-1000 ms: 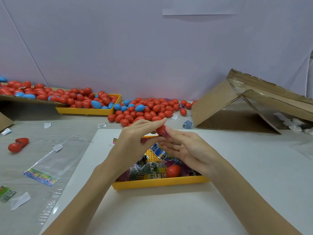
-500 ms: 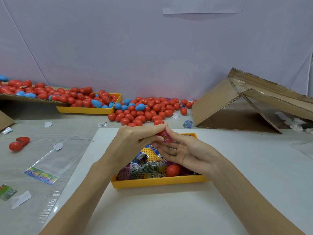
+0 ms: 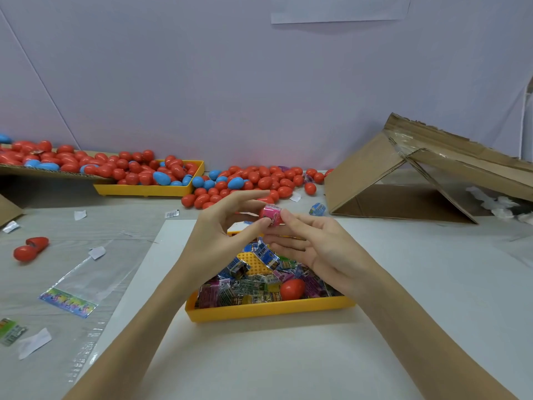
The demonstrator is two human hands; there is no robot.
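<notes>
A small pink wrapped packet (image 3: pixel 271 215) is held above the near yellow tray (image 3: pixel 268 310). My left hand (image 3: pixel 222 235) pinches it between thumb and fingers from the left. My right hand (image 3: pixel 314 249) pinches its right side with thumb and forefinger, the other fingers stretched out below. The tray holds several small wrapped packets (image 3: pixel 248 287) and one red egg (image 3: pixel 292 289). Whether an egg half sits behind the packet is hidden.
A far yellow tray (image 3: pixel 150 190) and a cardboard sheet hold red and blue eggs, with more loose eggs (image 3: pixel 259 180) beside them. An open red egg (image 3: pixel 28 249) and a clear bag (image 3: pixel 83 281) lie left. A collapsed cardboard box (image 3: pixel 418 174) stands right.
The pink packet between my fingertips has come more into view and both hands have shifted slightly forward. Earlier a red piece showed at the fingertips; now the pink wrapper shows.
</notes>
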